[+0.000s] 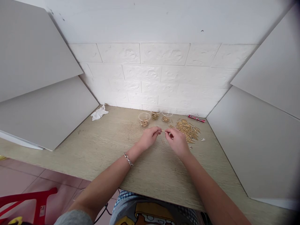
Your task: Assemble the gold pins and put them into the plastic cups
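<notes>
Over the middle of the table, my left hand (150, 136) and my right hand (176, 139) meet, both closed in a pinch. Between their fingertips runs a thin gold-coloured rod (163, 131), gripped at both ends. A single loose gold rod (163, 142) lies on the table just below them. Right beside my right hand spreads a pile of gold rods (187, 128). Beyond my hands stand a clear cup (144, 120) with small copper-gold pieces, a second cup (155, 115) and a third cup (165, 118) with gold pieces.
A crumpled white tissue (99, 113) lies at the back left, and a red tube (196, 118) at the back right. Grey panels wall in the table (112, 131) on both sides, with a white brick-patterned wall behind. A red stool (38, 203) stands on the floor at left.
</notes>
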The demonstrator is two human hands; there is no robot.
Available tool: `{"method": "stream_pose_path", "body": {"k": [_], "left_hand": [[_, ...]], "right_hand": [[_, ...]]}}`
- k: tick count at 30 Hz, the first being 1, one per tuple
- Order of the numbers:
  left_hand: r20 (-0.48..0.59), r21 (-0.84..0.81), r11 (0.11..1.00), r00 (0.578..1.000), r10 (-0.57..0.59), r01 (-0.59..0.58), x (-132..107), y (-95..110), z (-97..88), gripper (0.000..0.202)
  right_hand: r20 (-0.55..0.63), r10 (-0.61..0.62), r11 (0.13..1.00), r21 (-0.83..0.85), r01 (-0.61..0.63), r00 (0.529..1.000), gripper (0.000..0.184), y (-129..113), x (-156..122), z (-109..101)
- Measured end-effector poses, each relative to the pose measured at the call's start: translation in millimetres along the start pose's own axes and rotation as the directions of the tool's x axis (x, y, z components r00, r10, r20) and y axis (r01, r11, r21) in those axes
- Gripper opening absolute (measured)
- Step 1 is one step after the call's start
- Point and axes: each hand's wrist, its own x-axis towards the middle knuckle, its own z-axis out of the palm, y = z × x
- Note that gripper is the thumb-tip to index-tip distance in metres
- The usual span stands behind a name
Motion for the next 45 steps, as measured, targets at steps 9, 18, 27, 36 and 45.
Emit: {"method": "stream_pose_path", "body": {"k": [9, 18, 27, 36, 45], "left_hand": [[0.043, -0.038, 0.998, 0.998, 0.050, -0.049, 1, -2, -5.9, 0.021], [0.056, -0.059, 0.998, 0.998, -0.023, 0.027, 1, 1, -7.1, 0.022], [0.050, -0.516, 0.825, 0.969, -0.240, 0.231, 4, 8, -3.2, 0.023], [0.210, -0.873, 0.361, 0.921, -0.329, 0.328, 0, 16, 2.1, 0.030], [0.124, -0.858, 0.438, 0.935, -0.331, 0.269, 0, 18, 2.5, 0.025]], "right_hand": [[0.040, 0.024, 0.992, 0.123, -0.029, 0.999, 0.019, 1, 4, -5], [0.012, 0.106, 0.970, 0.217, -0.106, 0.994, 0.019, -2, 3, -1], [-0.043, 0.193, 0.929, 0.330, -0.168, 0.980, 0.020, -4, 2, 2], [-0.176, 0.130, 0.953, 0.294, -0.074, 0.976, 0.015, -10, -1, 1], [-0.156, 0.088, 0.961, 0.272, -0.043, 0.984, 0.015, -17, -3, 2]]}}
